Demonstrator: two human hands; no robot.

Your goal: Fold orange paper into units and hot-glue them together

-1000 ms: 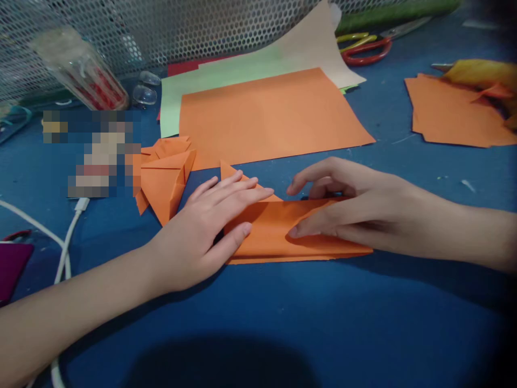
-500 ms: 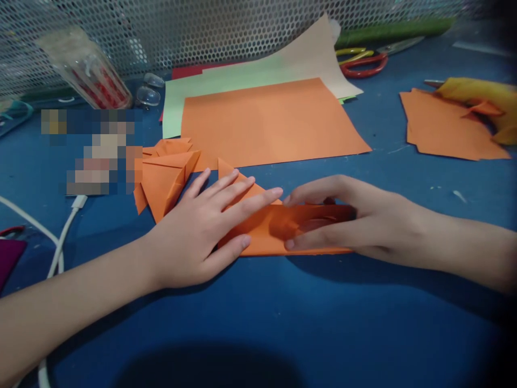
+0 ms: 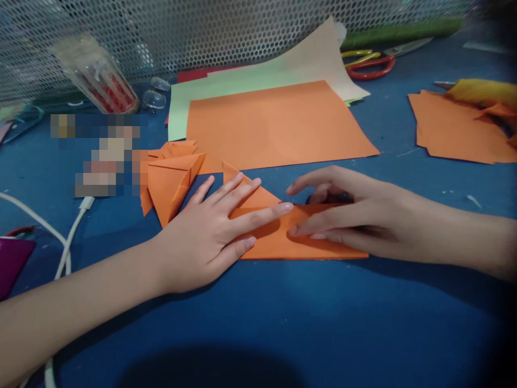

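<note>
A folded orange paper (image 3: 277, 245) lies flat in the middle of the blue table (image 3: 363, 328), with both hands on it. A pointy orange bit sticks out past its far edge, on the left. The person's left hand (image 3: 208, 231) lies over the left end of the paper, palm down, with its fingers spread wide. The right hand (image 3: 374, 215) is over the right end. Its fingers are bent, with gaps between them. Two fingertips are down on the paper, and another finger reaches out past the far edge. One more finger is curled and partly hidden.

Just left of the left hand sits a folded orange shape (image 3: 169, 188) with sharp points. On the far side is a big orange sheet (image 3: 278, 124), lying on top of a light green sheet (image 3: 177, 113). Farther right are red-handled scissors (image 3: 365, 76) and some small orange papers (image 3: 452, 129). At the far left there is a clear jar (image 3: 100, 83) with red things inside. A white cable (image 3: 78, 218) runs along the left. A wall full of holes (image 3: 242, 27) stands at the back.
</note>
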